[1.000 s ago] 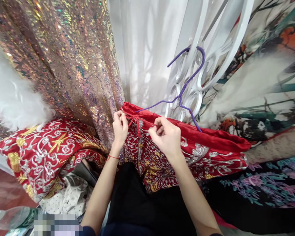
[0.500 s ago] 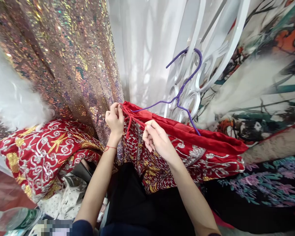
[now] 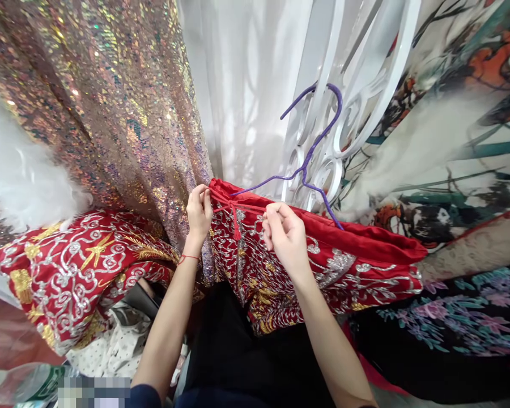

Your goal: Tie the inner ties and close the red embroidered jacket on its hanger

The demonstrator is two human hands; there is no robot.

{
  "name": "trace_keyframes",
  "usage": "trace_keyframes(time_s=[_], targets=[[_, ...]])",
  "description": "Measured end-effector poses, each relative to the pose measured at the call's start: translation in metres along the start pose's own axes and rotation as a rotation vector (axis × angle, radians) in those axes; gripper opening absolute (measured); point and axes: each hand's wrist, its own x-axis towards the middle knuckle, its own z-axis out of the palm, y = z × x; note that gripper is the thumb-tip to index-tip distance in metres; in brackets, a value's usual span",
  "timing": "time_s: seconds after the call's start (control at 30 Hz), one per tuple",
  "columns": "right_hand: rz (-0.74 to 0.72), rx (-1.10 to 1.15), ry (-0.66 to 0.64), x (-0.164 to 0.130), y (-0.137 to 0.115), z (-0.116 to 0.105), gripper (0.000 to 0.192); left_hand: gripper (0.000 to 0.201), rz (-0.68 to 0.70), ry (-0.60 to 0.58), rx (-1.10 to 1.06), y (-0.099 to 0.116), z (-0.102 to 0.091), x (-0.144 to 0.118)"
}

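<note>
Left hand (image 3: 199, 211) and right hand (image 3: 284, 233) each pinch an end of the red tie cord (image 3: 233, 211). Best to pull evenly, snugging the embroidered garment (image 3: 323, 266) to the purple hanger (image 3: 312, 153).

Purple hanger (image 3: 310, 161) bearing red embroidered garment (image 3: 323, 255), apparently.

Both bare forearms reach away from the body, rising side by side toward the far middle of the scene. The left hand (image 3: 199, 211) is upright, fingers curled into a pinching grip, with a thin red thread around its wrist. The right hand (image 3: 284, 233), just to the right, is likewise curled, fingertips pinched together and knuckles facing near.
</note>
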Motion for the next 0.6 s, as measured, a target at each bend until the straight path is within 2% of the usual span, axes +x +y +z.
trace_keyframes(time_s=[0.1,0.17,0.27,0.33,0.4,0.47,0.6], targets=[[-0.121,-0.16,0.092,-0.011,0.004,0.011,0.017,0.024,0.018,0.022,-0.009,0.012,-0.004,-0.008],[-0.274,-0.37,0.147,-0.019,0.01,0.021,0.013,0.023,0.008,0.046,-0.008,0.019,-0.008,-0.013],[-0.454,-0.788,0.141,-0.026,0.025,0.038,0.03,0.024,-0.018,0.062,-0.009,0.026,-0.014,-0.016],[-0.406,-1.014,0.164,-0.025,0.034,0.047,0.039,0.027,-0.039,0.068,-0.01,0.029,-0.017,-0.017],[-0.284,-1.137,0.2,-0.022,0.042,0.053,0.042,0.032,-0.068,0.07,-0.008,0.031,-0.02,-0.016],[-0.209,-1.162,0.184,-0.018,0.045,0.056,0.036,0.036,-0.09,0.058,-0.004,0.032,-0.022,-0.016],[-0.234,-1.118,0.119,-0.017,0.04,0.049,0.026,0.033,-0.098,0.046,0.047,0.032,-0.023,-0.016]])
